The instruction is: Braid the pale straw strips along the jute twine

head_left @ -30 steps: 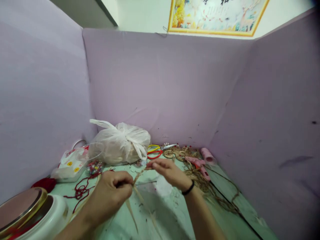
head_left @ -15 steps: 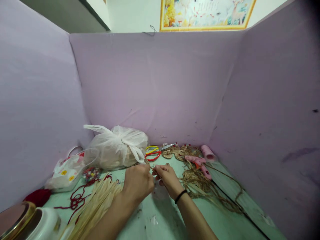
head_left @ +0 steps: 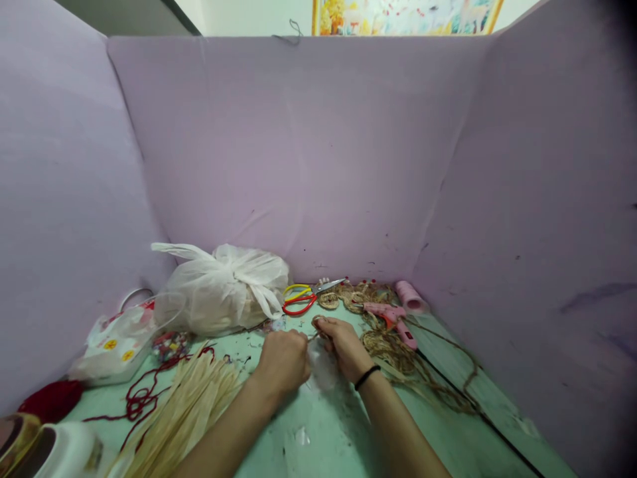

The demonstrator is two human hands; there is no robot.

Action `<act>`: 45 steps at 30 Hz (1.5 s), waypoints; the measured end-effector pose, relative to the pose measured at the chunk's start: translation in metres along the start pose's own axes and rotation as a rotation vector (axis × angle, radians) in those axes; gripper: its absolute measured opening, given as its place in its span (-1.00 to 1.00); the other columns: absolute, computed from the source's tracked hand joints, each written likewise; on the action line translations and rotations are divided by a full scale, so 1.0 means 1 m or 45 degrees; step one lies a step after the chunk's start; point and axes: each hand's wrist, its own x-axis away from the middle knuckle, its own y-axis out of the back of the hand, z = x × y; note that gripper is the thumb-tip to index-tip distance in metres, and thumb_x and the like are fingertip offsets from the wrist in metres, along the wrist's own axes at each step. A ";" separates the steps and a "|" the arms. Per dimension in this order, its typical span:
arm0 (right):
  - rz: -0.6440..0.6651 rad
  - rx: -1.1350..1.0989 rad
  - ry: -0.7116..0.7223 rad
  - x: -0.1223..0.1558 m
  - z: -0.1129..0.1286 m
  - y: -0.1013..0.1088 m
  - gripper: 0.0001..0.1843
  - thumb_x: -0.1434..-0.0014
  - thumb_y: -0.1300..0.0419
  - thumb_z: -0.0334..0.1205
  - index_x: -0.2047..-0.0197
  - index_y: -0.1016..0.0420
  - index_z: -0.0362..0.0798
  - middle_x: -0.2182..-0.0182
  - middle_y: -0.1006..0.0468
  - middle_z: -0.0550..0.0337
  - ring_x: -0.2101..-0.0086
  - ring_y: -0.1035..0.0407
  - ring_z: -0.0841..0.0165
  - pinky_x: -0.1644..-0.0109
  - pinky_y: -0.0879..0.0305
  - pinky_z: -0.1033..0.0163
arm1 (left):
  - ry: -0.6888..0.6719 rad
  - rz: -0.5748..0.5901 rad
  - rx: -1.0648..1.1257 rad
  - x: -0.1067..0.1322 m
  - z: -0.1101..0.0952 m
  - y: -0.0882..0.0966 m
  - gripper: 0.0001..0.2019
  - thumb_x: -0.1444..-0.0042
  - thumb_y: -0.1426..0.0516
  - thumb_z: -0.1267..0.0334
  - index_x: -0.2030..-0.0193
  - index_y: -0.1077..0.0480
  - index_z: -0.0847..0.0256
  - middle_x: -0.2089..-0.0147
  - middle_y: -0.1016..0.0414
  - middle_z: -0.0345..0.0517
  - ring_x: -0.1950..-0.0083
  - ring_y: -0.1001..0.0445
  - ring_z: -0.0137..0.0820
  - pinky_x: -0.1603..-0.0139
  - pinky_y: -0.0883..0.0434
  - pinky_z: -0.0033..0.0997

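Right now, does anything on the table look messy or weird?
Yes, a bit messy. The dark red yarn sprawls in loose loops beside the pale strips, instead of being neatly wound. The brown cord lies in a tangled heap beyond the right hand, near the pink glue gun.

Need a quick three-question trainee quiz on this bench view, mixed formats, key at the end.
1. Multiple choice: just right of the tied white bag lies what?
A) the red yarn
B) the scissors
C) the white jar

2. True or false: both hands are spread flat on the table.

3. Fill in: the body of the glue gun and the spool near it are both ____.

Key:
1. B
2. False; the left hand is closed, and the right hand pinches a small tan coil.
3. pink
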 end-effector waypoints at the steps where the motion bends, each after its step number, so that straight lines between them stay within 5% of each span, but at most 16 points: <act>1: -0.004 -0.035 -0.023 0.000 0.002 0.002 -0.77 0.20 -0.18 -0.14 0.62 -0.25 -0.11 0.71 -0.12 0.37 0.64 0.04 0.55 0.62 0.17 0.39 | 0.076 -0.013 -0.007 -0.001 0.004 0.000 -0.71 0.07 0.07 0.37 0.32 -0.46 0.28 0.33 -0.50 0.11 0.30 -0.48 -0.18 0.33 -0.32 -0.29; 9: 0.135 -0.134 0.002 0.007 0.012 -0.002 -0.75 0.32 -0.25 -0.29 0.44 -0.42 -0.14 0.62 -0.35 0.29 0.60 -0.14 0.54 0.61 0.12 0.43 | 0.508 -0.076 0.226 -0.013 0.025 -0.006 -0.74 0.08 0.04 0.31 0.42 -0.48 0.25 0.37 -0.50 0.07 0.31 -0.45 -0.26 0.39 -0.21 -0.42; 13: 0.336 -0.183 -0.047 0.014 0.010 -0.006 -0.63 0.35 -0.30 -0.30 0.38 -0.32 -0.07 0.66 -0.35 0.37 0.62 -0.21 0.53 0.64 0.11 0.46 | 0.413 -0.196 0.592 -0.017 0.029 -0.020 -0.74 0.09 0.05 0.33 0.48 -0.48 0.24 0.48 -0.47 -0.09 0.40 -0.38 -0.43 0.45 -0.12 -0.51; 17: 0.350 -0.124 -0.060 0.017 0.008 -0.007 -0.67 0.33 -0.31 -0.24 0.44 -0.34 -0.12 0.66 -0.35 0.35 0.63 -0.22 0.54 0.61 -0.08 0.45 | 0.328 -0.291 0.791 -0.017 0.029 -0.031 -0.77 0.12 0.02 0.33 0.53 -0.47 0.27 0.58 -0.38 -0.19 0.50 -0.28 -0.50 0.49 -0.05 -0.53; 21: 0.266 -0.091 -0.033 0.014 0.004 -0.012 -0.71 0.30 -0.29 -0.20 0.46 -0.34 -0.11 0.65 -0.36 0.34 0.63 -0.26 0.50 0.57 -0.24 0.35 | 0.412 -0.309 0.695 -0.016 0.027 -0.030 -0.77 0.09 0.02 0.31 0.50 -0.46 0.24 0.55 -0.43 -0.16 0.48 -0.30 -0.49 0.49 -0.03 -0.52; 27: 0.087 0.087 0.138 0.006 -0.004 -0.018 -0.87 0.30 -0.24 -0.29 0.63 -0.34 -0.11 0.71 -0.34 0.31 0.68 -0.16 0.52 0.66 -0.16 0.39 | 0.518 -0.273 0.437 -0.015 0.022 -0.023 -0.74 0.02 0.06 0.28 0.44 -0.45 0.19 0.42 -0.50 -0.10 0.37 -0.41 -0.41 0.45 -0.07 -0.48; 41: 0.407 0.268 0.257 0.006 0.000 -0.005 -0.83 0.22 -0.24 -0.26 0.45 -0.45 -0.12 0.48 -0.49 0.17 0.47 -0.34 0.38 0.42 -0.32 0.27 | 0.621 -0.127 0.429 -0.014 0.020 -0.021 -0.75 0.05 0.02 0.24 0.40 -0.48 0.18 0.36 -0.51 -0.06 0.31 -0.43 -0.36 0.46 -0.09 -0.48; 45: 0.199 0.514 0.604 0.006 -0.003 -0.005 -0.93 0.15 -0.14 -0.36 0.49 -0.43 -0.09 0.42 -0.48 0.12 0.35 -0.35 0.34 0.29 -0.30 0.26 | 0.543 -0.179 0.560 -0.016 0.022 -0.025 -0.76 0.09 0.01 0.27 0.45 -0.49 0.19 0.42 -0.50 -0.07 0.37 -0.40 -0.39 0.46 -0.09 -0.48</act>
